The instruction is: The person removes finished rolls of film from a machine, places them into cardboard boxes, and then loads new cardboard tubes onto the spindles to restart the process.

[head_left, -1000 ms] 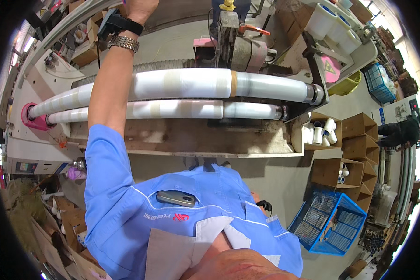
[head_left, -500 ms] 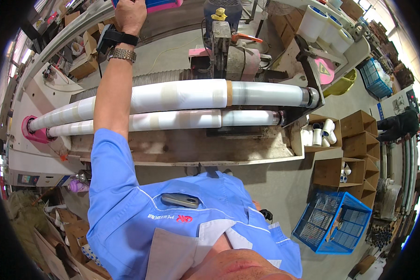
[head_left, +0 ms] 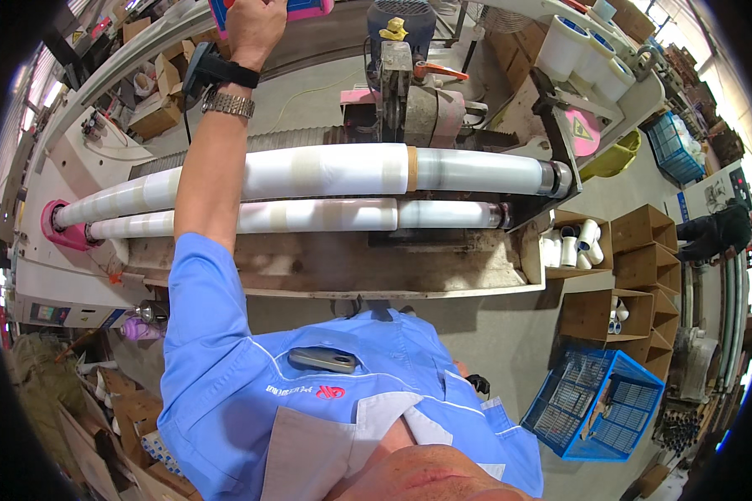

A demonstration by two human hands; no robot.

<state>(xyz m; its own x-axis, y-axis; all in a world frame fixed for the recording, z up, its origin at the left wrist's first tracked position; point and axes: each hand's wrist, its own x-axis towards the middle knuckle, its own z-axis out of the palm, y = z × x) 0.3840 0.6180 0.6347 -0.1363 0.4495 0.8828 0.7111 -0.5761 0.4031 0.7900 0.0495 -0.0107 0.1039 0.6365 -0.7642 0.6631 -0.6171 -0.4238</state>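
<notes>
My left arm stretches over two long white film-wrapped rollers, and my left hand (head_left: 256, 32) is at a blue panel with a pink rim (head_left: 309, 10) at the top edge. The fingertips are cut off there, so their grip is hidden. On that wrist are a black-strapped device (head_left: 217, 73) and a metal-band watch (head_left: 228, 103). The thicker roller (head_left: 326, 169) lies beyond the thinner one (head_left: 317, 215). Both run from a pink end holder (head_left: 58, 225) to the machine's right end. Of my right hand (head_left: 460, 367), only a little skin shows past my chest, by a black object.
A metal trough (head_left: 334, 267) runs below the rollers. White film rolls (head_left: 562, 46) stand on a stand at the far right. Cardboard boxes (head_left: 643, 230) with white rolls and a blue crate (head_left: 593, 405) sit at right. A motor with an orange-handled lever (head_left: 441, 70) is behind.
My left hand and forearm have shifted slightly right and down in the picture, still at the blue panel. The rollers look the same.
</notes>
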